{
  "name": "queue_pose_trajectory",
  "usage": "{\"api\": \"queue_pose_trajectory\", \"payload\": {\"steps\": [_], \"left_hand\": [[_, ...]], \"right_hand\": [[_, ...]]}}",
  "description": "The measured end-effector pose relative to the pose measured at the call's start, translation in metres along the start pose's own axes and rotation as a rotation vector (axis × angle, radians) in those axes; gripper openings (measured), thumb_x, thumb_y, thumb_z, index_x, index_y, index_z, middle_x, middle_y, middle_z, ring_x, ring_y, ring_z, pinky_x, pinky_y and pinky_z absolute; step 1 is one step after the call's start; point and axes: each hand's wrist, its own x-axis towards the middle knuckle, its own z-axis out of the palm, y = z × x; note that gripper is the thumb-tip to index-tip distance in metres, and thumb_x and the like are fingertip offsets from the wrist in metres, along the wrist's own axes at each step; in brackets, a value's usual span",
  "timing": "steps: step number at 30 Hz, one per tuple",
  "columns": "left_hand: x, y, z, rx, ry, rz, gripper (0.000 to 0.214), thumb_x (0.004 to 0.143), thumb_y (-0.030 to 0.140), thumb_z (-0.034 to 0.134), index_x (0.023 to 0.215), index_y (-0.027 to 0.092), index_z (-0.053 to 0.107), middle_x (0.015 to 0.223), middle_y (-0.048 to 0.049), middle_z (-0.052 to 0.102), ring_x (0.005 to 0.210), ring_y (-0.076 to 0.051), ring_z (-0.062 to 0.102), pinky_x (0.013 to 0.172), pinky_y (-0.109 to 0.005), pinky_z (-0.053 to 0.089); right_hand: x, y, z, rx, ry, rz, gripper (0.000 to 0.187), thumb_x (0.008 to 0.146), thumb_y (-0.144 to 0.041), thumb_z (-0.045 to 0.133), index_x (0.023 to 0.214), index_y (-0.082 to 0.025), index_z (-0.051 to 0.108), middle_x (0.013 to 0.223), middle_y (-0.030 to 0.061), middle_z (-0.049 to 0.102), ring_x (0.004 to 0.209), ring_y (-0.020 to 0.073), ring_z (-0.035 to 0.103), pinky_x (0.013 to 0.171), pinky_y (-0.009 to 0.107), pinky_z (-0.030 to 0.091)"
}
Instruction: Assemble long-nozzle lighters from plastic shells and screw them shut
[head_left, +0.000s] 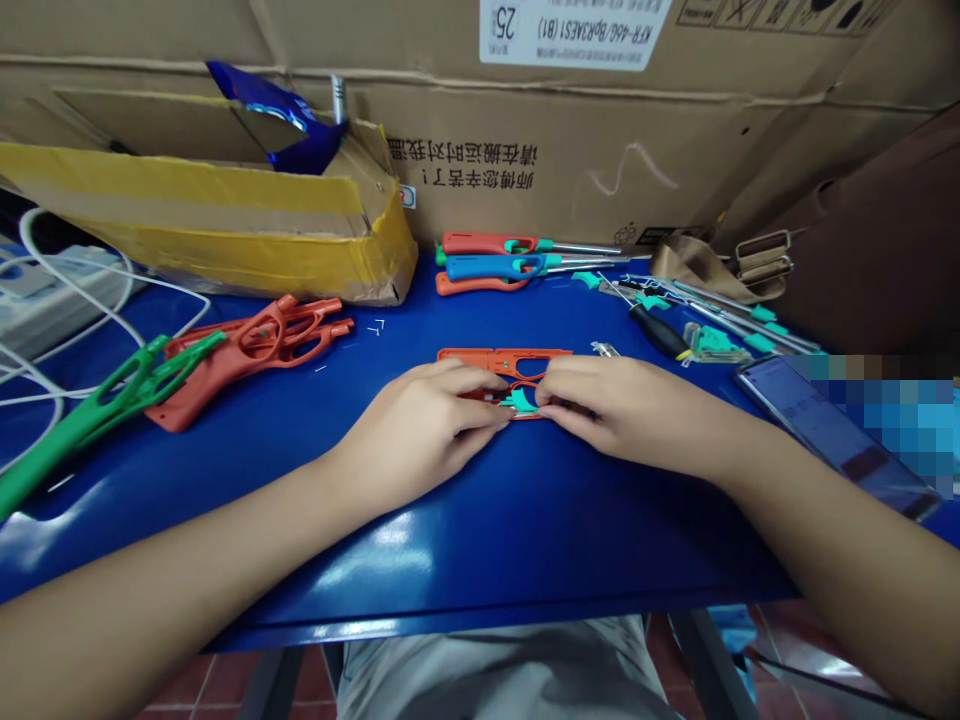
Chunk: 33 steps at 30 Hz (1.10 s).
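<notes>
An orange plastic lighter shell [501, 362] lies flat in the middle of the blue table [480, 540]. A small teal trigger piece [519, 402] sits at its near edge. My left hand [420, 430] rests at the shell's left end, fingers curled, fingertips pinched at the teal piece. My right hand [622, 405] comes in from the right, fingers closed on the shell's near edge beside the same teal piece.
Orange shell halves [259, 345] and green ones [97, 410] are piled at the left. Finished red and blue lighters [517, 258] lie at the back by cardboard boxes [225, 215]. A screwdriver [660, 332], metal tubes with teal parts [739, 320] and a phone [840, 435] lie at the right.
</notes>
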Motion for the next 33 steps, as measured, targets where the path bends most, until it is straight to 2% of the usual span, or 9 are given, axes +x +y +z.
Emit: {"api": "queue_pose_trajectory", "payload": {"steps": [6,9,12,14,16,18,23,27,33], "left_hand": [[-0.001,0.003,0.000,0.049,0.007,0.026,0.021,0.099,0.023,0.061,0.100,0.022,0.082,0.116,-0.0077,0.077,0.099,-0.028,0.073,0.082,-0.043,0.059],[-0.001,0.003,-0.001,0.034,0.003,0.015,0.020,0.098,0.023,0.062,0.103,0.022,0.081,0.118,-0.0075,0.076,0.102,-0.027,0.073,0.085,-0.043,0.058],[0.001,0.002,-0.009,-0.068,0.021,-0.034,0.019,0.097,0.022,0.064,0.108,0.020,0.079,0.116,-0.0069,0.076,0.105,-0.024,0.071,0.091,-0.038,0.057],[0.003,0.000,-0.018,-0.123,0.023,-0.080,0.015,0.094,0.021,0.068,0.102,0.019,0.080,0.105,-0.0052,0.078,0.097,-0.021,0.071,0.086,-0.035,0.057],[0.005,-0.002,-0.028,-0.142,-0.005,-0.114,0.010,0.091,0.020,0.072,0.093,0.019,0.082,0.091,-0.0025,0.079,0.086,-0.019,0.071,0.079,-0.032,0.056],[0.007,-0.005,-0.034,-0.155,-0.051,-0.147,0.008,0.089,0.022,0.076,0.093,0.022,0.083,0.088,-0.0006,0.080,0.081,-0.018,0.072,0.077,-0.031,0.056],[0.008,-0.013,-0.036,-0.225,-0.146,-0.213,0.011,0.086,0.023,0.079,0.096,0.024,0.084,0.088,0.0009,0.082,0.079,-0.016,0.075,0.076,-0.027,0.058],[0.008,-0.014,-0.034,-0.229,-0.155,-0.252,0.008,0.086,0.025,0.080,0.092,0.025,0.085,0.087,0.0013,0.082,0.078,-0.017,0.076,0.075,-0.027,0.058],[0.007,-0.013,-0.042,-0.188,-0.185,-0.258,0.017,0.090,0.031,0.075,0.104,0.027,0.083,0.095,0.0014,0.082,0.083,-0.017,0.076,0.077,-0.027,0.057]], "right_hand": [[0.000,0.003,0.000,0.066,0.027,0.017,0.016,0.102,-0.021,0.052,0.091,-0.019,0.063,0.093,0.0029,0.067,0.083,0.0180,0.061,0.077,0.031,0.040],[0.000,0.005,-0.001,0.083,0.020,0.033,0.015,0.102,-0.021,0.053,0.091,-0.020,0.063,0.094,0.0024,0.067,0.083,0.0180,0.061,0.077,0.032,0.039],[-0.001,0.006,-0.002,0.090,0.006,0.047,0.015,0.102,-0.022,0.053,0.091,-0.020,0.063,0.094,0.0019,0.067,0.083,0.0176,0.061,0.078,0.032,0.038],[-0.002,0.006,-0.003,0.095,0.005,0.051,0.014,0.102,-0.022,0.053,0.091,-0.020,0.062,0.093,0.0012,0.067,0.083,0.0171,0.060,0.078,0.032,0.038],[-0.003,0.006,-0.003,0.098,0.010,0.050,0.014,0.102,-0.022,0.054,0.091,-0.020,0.062,0.092,0.0006,0.067,0.082,0.0164,0.060,0.078,0.031,0.038],[-0.003,0.005,-0.003,0.101,0.015,0.043,0.013,0.101,-0.022,0.054,0.091,-0.021,0.062,0.092,0.0005,0.067,0.081,0.0160,0.060,0.077,0.031,0.038],[-0.002,0.004,-0.002,0.088,0.034,0.025,0.013,0.100,-0.020,0.056,0.089,-0.020,0.062,0.091,0.0012,0.067,0.079,0.0157,0.060,0.074,0.030,0.037],[0.001,0.005,0.000,0.065,0.043,0.023,0.014,0.101,-0.020,0.054,0.090,-0.019,0.063,0.092,0.0026,0.068,0.081,0.0170,0.061,0.075,0.031,0.039],[-0.004,0.013,-0.012,0.129,0.122,0.004,0.015,0.098,-0.018,0.055,0.096,-0.019,0.070,0.097,0.0055,0.072,0.086,0.0178,0.066,0.078,0.029,0.046]]}}
